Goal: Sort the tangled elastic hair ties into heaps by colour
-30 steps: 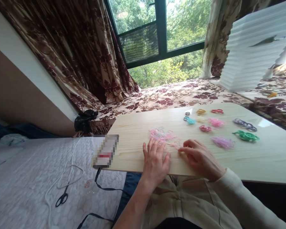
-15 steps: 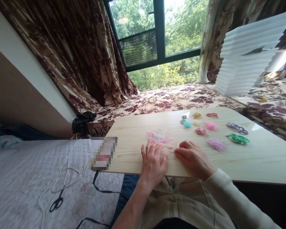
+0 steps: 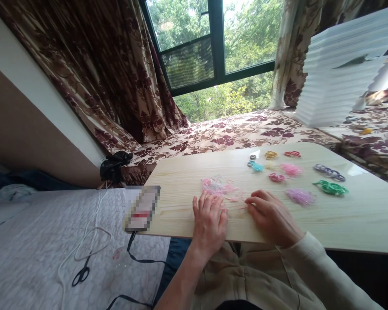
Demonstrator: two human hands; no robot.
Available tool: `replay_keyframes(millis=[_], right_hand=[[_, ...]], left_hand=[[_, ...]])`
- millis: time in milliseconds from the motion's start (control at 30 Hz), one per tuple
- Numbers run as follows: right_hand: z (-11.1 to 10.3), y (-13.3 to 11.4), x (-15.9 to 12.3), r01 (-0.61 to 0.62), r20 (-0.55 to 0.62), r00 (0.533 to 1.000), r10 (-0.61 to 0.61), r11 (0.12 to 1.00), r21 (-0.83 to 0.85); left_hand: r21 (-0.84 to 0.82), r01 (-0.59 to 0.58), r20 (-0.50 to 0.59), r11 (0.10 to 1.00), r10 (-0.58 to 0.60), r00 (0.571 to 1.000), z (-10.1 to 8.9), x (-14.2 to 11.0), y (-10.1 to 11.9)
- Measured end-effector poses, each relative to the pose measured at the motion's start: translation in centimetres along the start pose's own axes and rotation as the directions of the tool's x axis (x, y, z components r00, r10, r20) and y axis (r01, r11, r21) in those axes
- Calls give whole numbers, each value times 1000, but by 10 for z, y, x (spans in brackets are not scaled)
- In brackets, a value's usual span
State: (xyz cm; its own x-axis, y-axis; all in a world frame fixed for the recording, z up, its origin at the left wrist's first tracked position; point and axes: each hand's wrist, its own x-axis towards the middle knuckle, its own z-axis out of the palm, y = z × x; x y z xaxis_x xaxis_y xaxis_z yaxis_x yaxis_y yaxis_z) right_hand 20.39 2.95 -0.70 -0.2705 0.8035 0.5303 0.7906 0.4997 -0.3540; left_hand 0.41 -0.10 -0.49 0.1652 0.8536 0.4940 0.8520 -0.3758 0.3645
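Thin, translucent pink-and-pale-green strands [image 3: 216,186] lay piled on pale wood-grain table [image 3: 174,181], my left grip [image 3: 210,219] spread at near edge. Right grip [image 3: 271,215] nearly pinched, hold unclear. Strands looked light, soft, slippery; wanted fingertip pinch.

Right sleeve [image 3: 323,265] cream, long; left forearm [image 3: 186,272] bare; khaki trousers [image 3: 236,275].

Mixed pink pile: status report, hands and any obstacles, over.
Left hand palm down, at near edge of mixed pink pile. Right hand by loose strands, grip unclear. Purple pile off right, apparently not in the way.
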Motion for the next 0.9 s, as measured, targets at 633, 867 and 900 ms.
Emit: replay_keyframes(millis=[633, 867, 900], right_hand=[[-6, -2, 2, 35, 93, 995, -43, 996, 88], [-58, 14, 4, 77, -37, 996, -78, 996, -42], [-70, 24, 7, 68, -33, 997, -71, 995, -77]], left_hand=[[-137, 103, -62, 985, -113, 992, -1, 3, -4], [-109, 92, -73, 990, -101, 992, 4, 3, -7], [-99, 91, -78, 991, -99, 992, 4, 3, -7]])
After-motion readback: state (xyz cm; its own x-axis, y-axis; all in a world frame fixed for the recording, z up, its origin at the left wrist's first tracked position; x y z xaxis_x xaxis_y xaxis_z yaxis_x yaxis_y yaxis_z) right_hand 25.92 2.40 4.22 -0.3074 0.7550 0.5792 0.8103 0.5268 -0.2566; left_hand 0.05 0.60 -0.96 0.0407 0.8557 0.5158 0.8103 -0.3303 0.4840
